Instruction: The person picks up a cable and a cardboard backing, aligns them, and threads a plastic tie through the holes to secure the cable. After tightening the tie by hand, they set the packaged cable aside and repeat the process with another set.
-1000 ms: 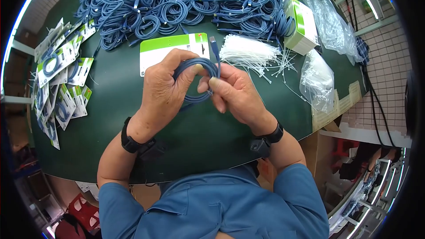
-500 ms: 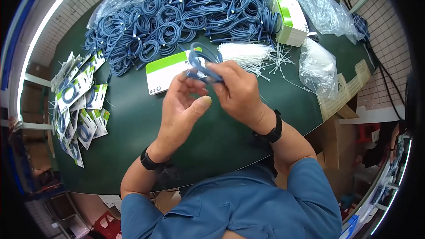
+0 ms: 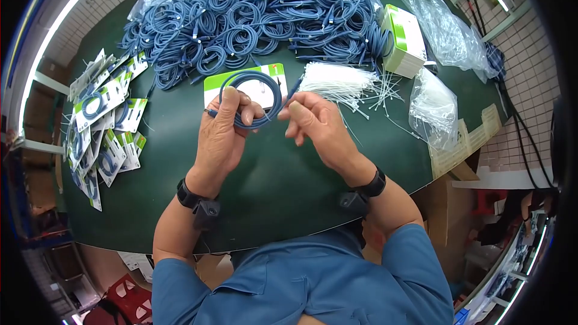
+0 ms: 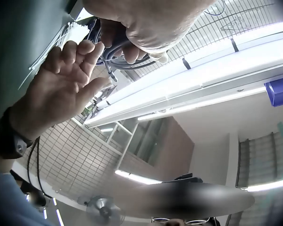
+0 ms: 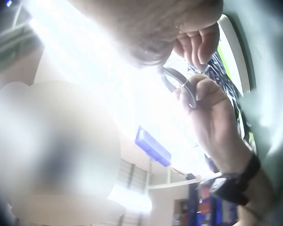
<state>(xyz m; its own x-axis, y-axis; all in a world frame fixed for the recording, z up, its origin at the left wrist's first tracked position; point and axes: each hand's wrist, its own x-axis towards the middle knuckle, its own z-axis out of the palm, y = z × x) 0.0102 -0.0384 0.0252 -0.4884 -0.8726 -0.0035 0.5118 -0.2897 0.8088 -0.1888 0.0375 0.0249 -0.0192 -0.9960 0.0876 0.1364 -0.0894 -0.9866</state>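
Note:
A coiled blue cable [image 3: 278, 97] is in my left hand [image 3: 220, 135], thumb over the coil and fingers through its loop. One plug [image 3: 211, 112] pokes out on the left by that hand; the other plug end [image 3: 295, 86] points up at the coil's right. My right hand [image 3: 322, 123] is beside that end, its fingertips close to the coil's right edge. In the left wrist view the right hand [image 4: 61, 89] shows its palm, with thumb and loosely bent fingers apart. Behind the coil lies a white and green card [image 3: 212, 82], partly covered.
A big heap of coiled blue cables [image 3: 241, 12] spans the back. Carded cables [image 3: 99, 108] pile up on the left. White cable ties [image 3: 337, 78], a stack of cards [image 3: 402, 42], a bag of ties [image 3: 433, 108] and clear plastic bags [image 3: 445, 30] are on the right.
The coil went from both hands to mostly the right hand, turning, while the left hand came loose. Now the left hand grips it again and the right hand has drawn off to its right side.

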